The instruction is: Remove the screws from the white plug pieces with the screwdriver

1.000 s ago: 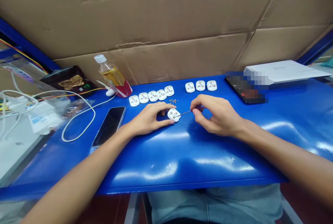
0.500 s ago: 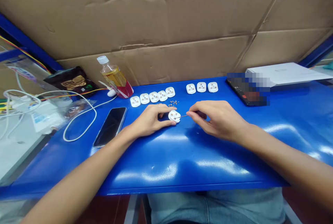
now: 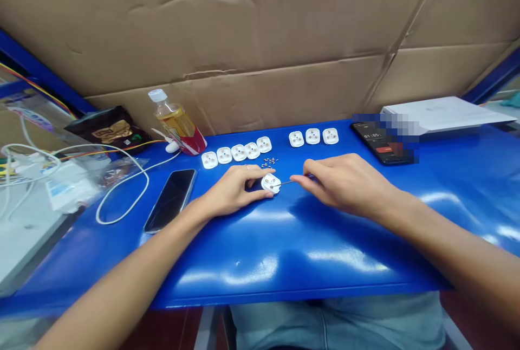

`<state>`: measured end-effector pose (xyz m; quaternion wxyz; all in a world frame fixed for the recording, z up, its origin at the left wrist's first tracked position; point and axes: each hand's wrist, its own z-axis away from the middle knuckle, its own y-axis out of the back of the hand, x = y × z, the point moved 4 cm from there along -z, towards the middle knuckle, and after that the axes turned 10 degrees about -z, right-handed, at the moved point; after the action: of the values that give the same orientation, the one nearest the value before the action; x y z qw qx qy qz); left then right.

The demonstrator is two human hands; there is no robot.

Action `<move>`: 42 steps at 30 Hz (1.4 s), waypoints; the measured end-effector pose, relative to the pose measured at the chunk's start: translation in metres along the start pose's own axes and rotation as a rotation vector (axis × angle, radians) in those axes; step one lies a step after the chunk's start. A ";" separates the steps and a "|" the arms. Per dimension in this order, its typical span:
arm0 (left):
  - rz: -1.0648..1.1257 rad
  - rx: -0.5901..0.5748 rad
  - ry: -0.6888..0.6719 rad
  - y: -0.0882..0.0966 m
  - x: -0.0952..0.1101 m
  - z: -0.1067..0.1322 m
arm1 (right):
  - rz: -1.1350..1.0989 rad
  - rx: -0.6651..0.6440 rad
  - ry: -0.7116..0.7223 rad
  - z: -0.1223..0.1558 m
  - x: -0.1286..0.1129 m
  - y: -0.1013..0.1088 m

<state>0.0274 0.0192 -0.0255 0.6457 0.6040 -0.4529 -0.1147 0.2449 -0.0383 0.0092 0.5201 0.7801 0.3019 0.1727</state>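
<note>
My left hand [image 3: 238,190] grips a white rounded plastic plug housing [image 3: 270,182] between thumb and fingers, on the blue table. In my right hand [image 3: 341,183] is a thin screwdriver [image 3: 286,182]; its handle is hidden in my fist. The screwdriver's tip reaches the lower part of the housing, beside small metal parts. Just behind the housing lies a loose scatter of small screws [image 3: 268,162]. A row of similar white housings [image 3: 239,152] stands to the back left. Three more white housings [image 3: 312,136] sit at the back right.
A phone [image 3: 170,201] lies left of my left arm. Behind it stand a drink bottle [image 3: 179,122], a white cable [image 3: 122,219] and a dark bag [image 3: 111,130]. At the right are a phone with a lit screen [image 3: 379,141] and a white box [image 3: 447,114]. Cardboard [image 3: 244,25] walls the back.
My right hand has turned slightly around the screwdriver, its fingers shifting a little. My left hand still grips the same housing. The whole view has moved slightly.
</note>
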 end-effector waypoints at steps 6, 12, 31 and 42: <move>-0.012 -0.034 0.004 0.000 0.002 0.000 | -0.181 -0.090 0.168 -0.001 0.000 0.007; 0.001 -0.008 -0.013 -0.002 0.000 0.000 | -0.210 0.006 0.112 0.001 0.001 0.005; -0.018 -0.004 -0.037 -0.004 -0.001 0.001 | -0.241 0.022 0.150 0.001 -0.004 0.004; -0.012 -0.002 -0.040 -0.004 -0.001 0.001 | -0.259 0.096 0.062 0.000 -0.010 0.006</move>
<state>0.0278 0.0181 -0.0292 0.6364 0.6036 -0.4620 -0.1310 0.2391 -0.0465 0.0153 0.4908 0.7527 0.4240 0.1135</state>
